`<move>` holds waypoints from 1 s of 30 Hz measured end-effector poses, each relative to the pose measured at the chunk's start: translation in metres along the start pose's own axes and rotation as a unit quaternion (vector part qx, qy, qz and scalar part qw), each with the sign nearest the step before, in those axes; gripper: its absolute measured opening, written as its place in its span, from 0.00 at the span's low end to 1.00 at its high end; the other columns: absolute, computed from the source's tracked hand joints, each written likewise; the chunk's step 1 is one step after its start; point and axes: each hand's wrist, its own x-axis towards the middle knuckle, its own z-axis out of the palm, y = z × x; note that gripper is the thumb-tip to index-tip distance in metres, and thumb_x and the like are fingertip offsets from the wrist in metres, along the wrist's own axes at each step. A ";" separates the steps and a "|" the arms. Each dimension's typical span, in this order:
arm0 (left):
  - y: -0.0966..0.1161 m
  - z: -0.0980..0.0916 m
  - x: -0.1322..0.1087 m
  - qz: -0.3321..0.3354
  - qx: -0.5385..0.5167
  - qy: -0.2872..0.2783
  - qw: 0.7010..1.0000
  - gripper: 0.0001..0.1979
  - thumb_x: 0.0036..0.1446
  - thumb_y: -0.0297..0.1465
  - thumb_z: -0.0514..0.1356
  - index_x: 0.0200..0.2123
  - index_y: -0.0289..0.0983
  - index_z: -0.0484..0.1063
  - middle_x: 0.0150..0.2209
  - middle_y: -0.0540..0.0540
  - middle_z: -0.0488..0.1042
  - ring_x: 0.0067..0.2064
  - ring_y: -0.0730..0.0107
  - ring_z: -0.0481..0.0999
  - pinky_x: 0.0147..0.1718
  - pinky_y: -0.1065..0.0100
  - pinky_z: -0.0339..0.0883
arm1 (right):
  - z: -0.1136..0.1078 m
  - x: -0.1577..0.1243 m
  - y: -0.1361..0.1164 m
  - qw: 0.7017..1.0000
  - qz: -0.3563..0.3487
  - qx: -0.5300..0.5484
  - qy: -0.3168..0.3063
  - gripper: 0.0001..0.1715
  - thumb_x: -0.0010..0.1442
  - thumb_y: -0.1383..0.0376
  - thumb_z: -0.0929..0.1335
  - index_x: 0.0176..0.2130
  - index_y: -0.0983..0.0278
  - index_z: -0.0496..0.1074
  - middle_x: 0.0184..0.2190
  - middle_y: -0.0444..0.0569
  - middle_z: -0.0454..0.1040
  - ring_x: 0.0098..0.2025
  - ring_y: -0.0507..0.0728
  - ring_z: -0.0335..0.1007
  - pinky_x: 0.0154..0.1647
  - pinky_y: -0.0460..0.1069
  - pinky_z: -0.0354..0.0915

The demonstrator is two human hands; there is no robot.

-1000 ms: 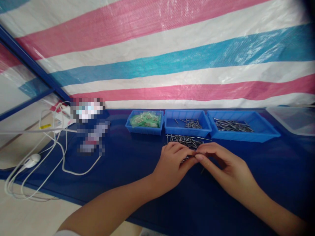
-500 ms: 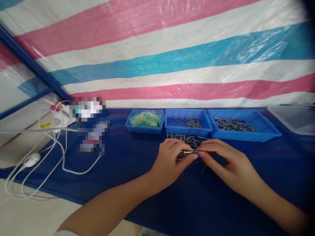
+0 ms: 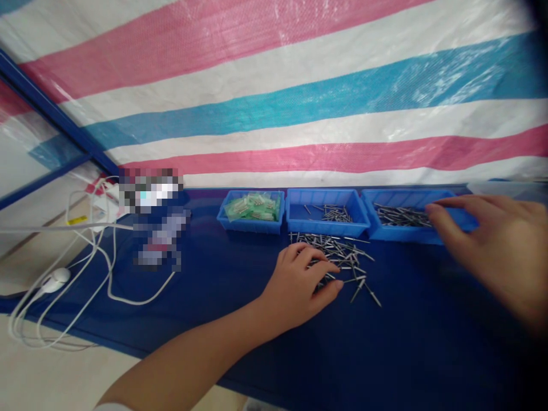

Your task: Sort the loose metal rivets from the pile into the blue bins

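Note:
My left hand (image 3: 299,282) rests low over a loose pile of metal blind rivets (image 3: 345,251) on the blue table. Its thumb and fingers are apart, and rivets show in the gap between them; what lies under the palm is hidden. My right hand (image 3: 492,245), slightly blurred, reaches over the right blue bin (image 3: 402,233). The tips of its thumb and index finger come together above the rivets (image 3: 400,215) in that bin; anything between them is too small to make out.
A middle blue bin (image 3: 327,229) contains short metal pins. The left bin (image 3: 250,226) has green packets (image 3: 252,206) in it. White cables (image 3: 111,274) tangle at the left. A clear plastic tray (image 3: 505,188) stands behind my right hand. Striped sheeting (image 3: 274,114) hangs behind.
My hands were together over the pile, fingers on a rivet. The right has swung away to the right bin; the left has stayed and its fingers have parted.

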 end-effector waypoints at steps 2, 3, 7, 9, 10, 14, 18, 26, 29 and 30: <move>-0.003 0.002 -0.001 0.011 0.017 -0.015 1.000 0.15 0.60 0.41 0.58 0.45 0.40 0.75 0.48 0.43 0.72 0.56 0.55 0.63 0.56 0.52 0.58 | -0.006 -0.003 -0.013 1.000 -0.008 0.012 -0.013 0.17 0.64 0.56 0.61 0.42 0.64 0.72 0.43 0.61 0.74 0.52 0.71 0.67 0.54 0.66 0.58; -0.004 0.003 -0.001 0.016 0.024 -0.021 0.999 0.16 0.59 0.42 0.59 0.45 0.41 0.75 0.49 0.43 0.72 0.57 0.54 0.63 0.57 0.51 0.57 | -0.009 -0.006 -0.021 0.999 -0.023 0.035 -0.018 0.15 0.64 0.57 0.61 0.42 0.62 0.71 0.44 0.59 0.73 0.52 0.70 0.67 0.56 0.65 0.58; -0.007 0.005 -0.003 0.029 0.044 -0.039 0.998 0.13 0.60 0.40 0.58 0.44 0.42 0.75 0.52 0.44 0.70 0.59 0.53 0.61 0.58 0.50 0.56 | -0.014 -0.017 -0.055 0.978 -0.126 0.161 -0.028 0.06 0.62 0.62 0.64 0.38 0.58 0.71 0.39 0.53 0.74 0.45 0.66 0.70 0.49 0.62 0.64; -0.006 0.004 -0.004 0.026 0.052 -0.040 0.997 0.10 0.62 0.38 0.57 0.42 0.42 0.75 0.51 0.45 0.70 0.58 0.54 0.61 0.58 0.51 0.56 | -0.009 -0.023 -0.066 0.956 -0.189 0.217 -0.061 0.04 0.61 0.65 0.66 0.37 0.59 0.72 0.36 0.51 0.74 0.40 0.61 0.71 0.44 0.58 0.66; -0.005 0.004 -0.003 0.023 0.056 -0.039 0.997 0.09 0.63 0.37 0.56 0.40 0.42 0.75 0.51 0.46 0.70 0.58 0.55 0.61 0.58 0.52 0.56 | -0.006 -0.026 -0.069 0.944 -0.214 0.237 -0.084 0.04 0.60 0.66 0.67 0.37 0.60 0.72 0.36 0.50 0.74 0.39 0.59 0.71 0.42 0.56 0.67; -0.002 0.004 -0.002 0.012 0.070 -0.035 0.997 0.09 0.64 0.35 0.54 0.38 0.41 0.74 0.49 0.47 0.71 0.58 0.57 0.62 0.57 0.53 0.57 | 0.004 -0.037 -0.075 0.912 -0.259 0.261 -0.182 0.04 0.60 0.67 0.67 0.37 0.62 0.73 0.37 0.49 0.74 0.40 0.56 0.69 0.42 0.53 0.66; -0.002 0.004 -0.001 -0.005 0.075 -0.019 0.997 0.09 0.65 0.34 0.54 0.38 0.39 0.73 0.49 0.47 0.71 0.57 0.58 0.62 0.56 0.54 0.58 | 0.007 -0.044 -0.078 0.894 -0.277 0.249 -0.249 0.09 0.60 0.63 0.68 0.41 0.61 0.73 0.39 0.50 0.74 0.43 0.58 0.68 0.45 0.55 0.66; -0.002 0.001 -0.002 -0.015 0.077 -0.016 0.997 0.08 0.60 0.32 0.57 0.41 0.40 0.73 0.52 0.45 0.69 0.58 0.55 0.61 0.55 0.53 0.58 | 0.010 -0.047 -0.082 0.891 -0.277 0.227 -0.280 0.10 0.64 0.63 0.63 0.39 0.60 0.74 0.38 0.49 0.74 0.43 0.58 0.68 0.44 0.55 0.65; 0.000 -0.001 -0.001 -0.019 0.087 -0.035 0.995 0.07 0.61 0.32 0.56 0.39 0.39 0.73 0.51 0.45 0.69 0.57 0.55 0.62 0.53 0.53 0.60 | 0.010 -0.046 -0.081 0.889 -0.280 0.225 -0.284 0.11 0.65 0.63 0.62 0.39 0.60 0.74 0.38 0.49 0.74 0.41 0.57 0.67 0.44 0.56 0.64; 0.001 -0.002 -0.001 -0.018 0.091 -0.039 0.995 0.07 0.62 0.32 0.55 0.39 0.39 0.72 0.50 0.45 0.70 0.56 0.55 0.62 0.53 0.54 0.60 | 0.010 -0.046 -0.081 0.889 -0.280 0.225 -0.285 0.11 0.65 0.63 0.63 0.39 0.60 0.74 0.38 0.49 0.74 0.41 0.57 0.68 0.44 0.56 0.64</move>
